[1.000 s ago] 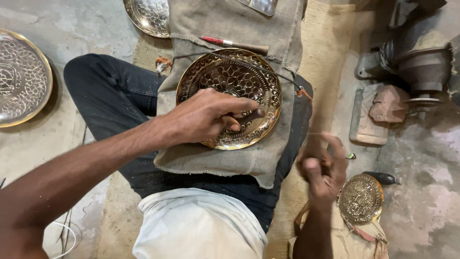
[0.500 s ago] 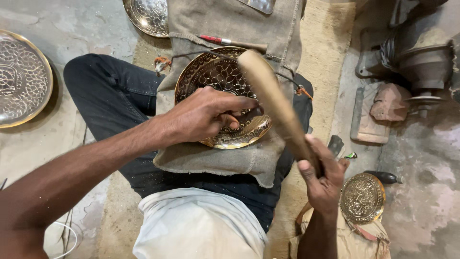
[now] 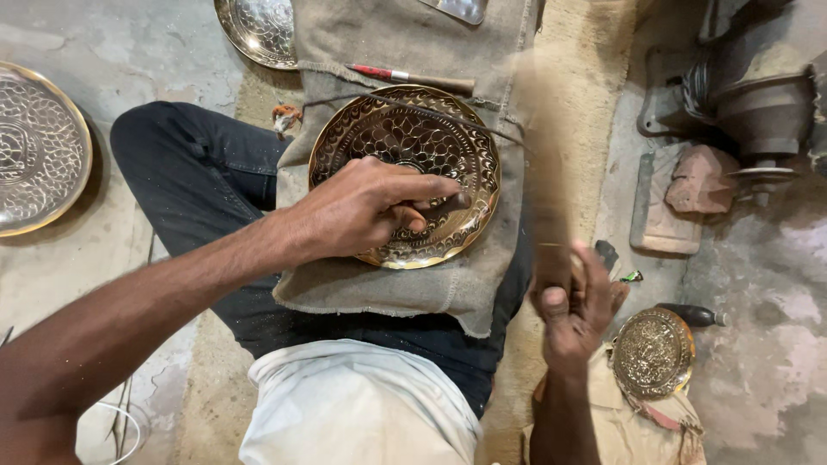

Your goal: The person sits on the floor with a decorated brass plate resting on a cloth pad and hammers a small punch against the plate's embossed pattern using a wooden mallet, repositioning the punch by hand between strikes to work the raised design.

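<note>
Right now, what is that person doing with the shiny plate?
A person sits on the floor with a patterned brass plate on a cloth over their lap. The left hand presses a small tool against the plate. The right hand grips a wooden mallet, raised and blurred with motion. More decorated plates lie nearby on the floor.

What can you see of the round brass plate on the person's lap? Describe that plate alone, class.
The brass plate is round, shiny and golden, its face covered in an engraved scale-like pattern with a decorated band near the rim. It lies flat, face up, on a grey cloth draped over the person's leg. The left hand rests on its lower part, fingers pinched around a small tool pressed to the surface. A thin dark cord crosses its upper edge.
</note>
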